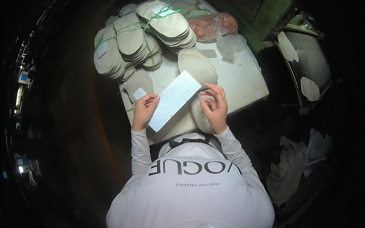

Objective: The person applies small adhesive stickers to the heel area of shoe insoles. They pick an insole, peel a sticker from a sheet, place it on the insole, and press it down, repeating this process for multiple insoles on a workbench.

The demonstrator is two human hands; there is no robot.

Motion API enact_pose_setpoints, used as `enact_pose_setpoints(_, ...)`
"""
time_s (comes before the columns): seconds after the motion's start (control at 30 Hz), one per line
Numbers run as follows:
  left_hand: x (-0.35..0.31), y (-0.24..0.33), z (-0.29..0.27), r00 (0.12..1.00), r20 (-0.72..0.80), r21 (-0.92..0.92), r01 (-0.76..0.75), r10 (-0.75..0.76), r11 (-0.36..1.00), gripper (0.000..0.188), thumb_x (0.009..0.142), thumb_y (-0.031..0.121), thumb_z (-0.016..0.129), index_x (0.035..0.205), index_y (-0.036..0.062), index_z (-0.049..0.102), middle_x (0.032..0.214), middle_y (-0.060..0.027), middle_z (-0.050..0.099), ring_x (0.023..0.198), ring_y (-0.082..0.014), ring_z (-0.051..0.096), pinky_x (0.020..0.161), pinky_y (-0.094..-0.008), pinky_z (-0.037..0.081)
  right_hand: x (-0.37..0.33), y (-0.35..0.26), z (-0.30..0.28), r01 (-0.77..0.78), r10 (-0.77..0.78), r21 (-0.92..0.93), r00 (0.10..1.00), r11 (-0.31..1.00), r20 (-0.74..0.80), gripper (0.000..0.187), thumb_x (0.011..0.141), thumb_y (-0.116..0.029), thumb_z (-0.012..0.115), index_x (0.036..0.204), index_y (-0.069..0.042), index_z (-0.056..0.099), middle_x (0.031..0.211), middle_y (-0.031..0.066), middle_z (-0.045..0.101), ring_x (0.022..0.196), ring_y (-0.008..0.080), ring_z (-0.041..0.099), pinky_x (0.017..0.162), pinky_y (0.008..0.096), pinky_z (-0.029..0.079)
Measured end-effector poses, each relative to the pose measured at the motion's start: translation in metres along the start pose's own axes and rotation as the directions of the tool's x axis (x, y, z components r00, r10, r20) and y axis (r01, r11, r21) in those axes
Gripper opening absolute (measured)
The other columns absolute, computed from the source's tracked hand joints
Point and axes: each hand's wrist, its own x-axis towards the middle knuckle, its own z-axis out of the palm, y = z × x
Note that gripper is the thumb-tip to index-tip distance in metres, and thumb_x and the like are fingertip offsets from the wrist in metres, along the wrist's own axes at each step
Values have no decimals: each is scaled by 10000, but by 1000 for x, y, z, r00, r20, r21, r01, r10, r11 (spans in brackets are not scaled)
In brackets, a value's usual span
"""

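Note:
Between the thumb and fingers of my left hand is the lower left edge of a white sheet printed with rows of small blue marks, like a label sheet. It is tilted, with its far end to the right. My right hand is raised just right of the sheet, its fingers curved and apart, with nothing visible between them. Beyond the sheet lies a stack of beige insole-shaped pieces, partly covered by it. Another stack shows beside my right wrist. Near my left hand is a beige bundle with a white label.
Tied bundles of beige pieces with green string crowd the far left of the white table. A clear bag of orange-brown pieces lies at the back. To the right, a dark board holds two loose pieces; cloth hangs lower down.

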Motion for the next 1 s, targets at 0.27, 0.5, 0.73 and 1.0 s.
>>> enact_pose_setpoints(0.27,17,-59,19,868,-293,531,-201,401,823,513,893,168,679,1353,21,507,1317,-196,544,1165,-292,574,898,-384,526,13,41,-68,12,-166,-507,952,862,-258,484,799,81,614,1256,-78,605,1233,105,534,979,195,600,683,243,511)
enact_pose_setpoints(0.5,13,-57,107,879,165,-29,457,-447,889,973,821,413,782,1483,-27,221,1203,-156,597,1135,-208,579,880,-351,519,4,133,-85,-88,-151,-892,974,444,-171,694,732,-24,714,1379,-171,509,1284,120,455,1111,331,486,931,414,445)
enact_pose_setpoints(0.73,22,-48,117,861,258,59,438,-438,897,893,804,382,796,1414,-11,276,1126,-98,620,1049,-175,607,831,-325,527,-11,138,-76,-93,-137,-837,971,540,-197,688,768,-17,710,1393,-220,503,1280,80,462,1104,308,503,939,401,456)
enact_pose_setpoints(1.0,-5,-53,120,831,359,50,438,-425,898,838,835,314,757,1437,-9,273,1175,-103,603,1065,-166,596,858,-314,513,-30,122,-85,-53,-113,-852,985,521,-130,668,784,-2,689,1397,-190,503,1276,93,460,1102,309,503,955,403,444)
